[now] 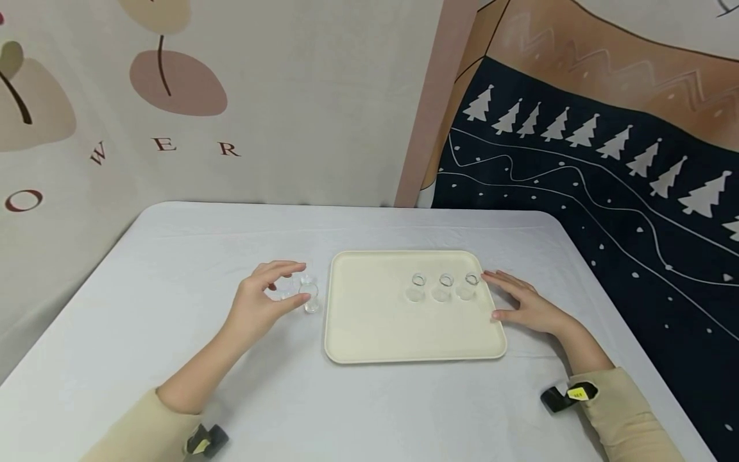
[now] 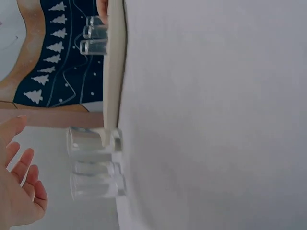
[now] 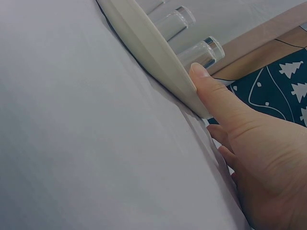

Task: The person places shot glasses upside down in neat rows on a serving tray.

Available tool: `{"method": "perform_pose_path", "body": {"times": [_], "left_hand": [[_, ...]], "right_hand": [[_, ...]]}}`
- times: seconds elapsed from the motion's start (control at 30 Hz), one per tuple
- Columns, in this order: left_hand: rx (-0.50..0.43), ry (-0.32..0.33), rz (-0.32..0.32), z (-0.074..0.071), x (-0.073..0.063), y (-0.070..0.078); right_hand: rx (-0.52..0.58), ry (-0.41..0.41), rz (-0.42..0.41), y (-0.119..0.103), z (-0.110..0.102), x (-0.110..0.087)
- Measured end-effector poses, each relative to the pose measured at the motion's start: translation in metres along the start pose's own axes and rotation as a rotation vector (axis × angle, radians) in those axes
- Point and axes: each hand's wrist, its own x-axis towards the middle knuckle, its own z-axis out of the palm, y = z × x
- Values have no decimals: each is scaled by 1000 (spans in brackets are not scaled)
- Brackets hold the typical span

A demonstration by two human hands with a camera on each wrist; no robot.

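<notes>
My left hand (image 1: 256,301) hovers left of the tray with thumb and fingers spread apart. Small clear glasses (image 2: 88,142) stand on the table just past its fingertips; in the head view the nearest glass (image 1: 311,304) shows between thumb and tray, while others are partly hidden by the fingers. On the right, my right hand (image 1: 528,308) rests against the side of the cream tray (image 1: 369,327), its thumb touching the rim and its fingers stretched along the edge. Three more clear glasses (image 1: 442,293) stand upright in a row on the tray's right half.
A white cloth (image 1: 392,410) covers the table. Behind it hangs a pale printed curtain (image 1: 323,115), with a dark tree-patterned cloth (image 1: 554,167) at the right. Each wrist carries a small black camera (image 1: 557,399).
</notes>
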Motion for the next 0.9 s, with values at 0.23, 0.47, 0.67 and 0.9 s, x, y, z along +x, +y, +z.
{"method": "perform_pose_path", "body": {"times": [0.23,0.47,0.67,0.9], "left_hand": [[57,-19,-35,-14,0,-21],[54,-48,-113,-20,0,-39],[16,-122,-204,-24,1,-53],[-16,-175,-256,-22,0,-67]], "right_hand": [[2,2,-21,1,0,-1],[-1,-3,-6,2,0,0],[-3,-2,-10,4,1,0],[-3,-5,2,2,0,0]]}}
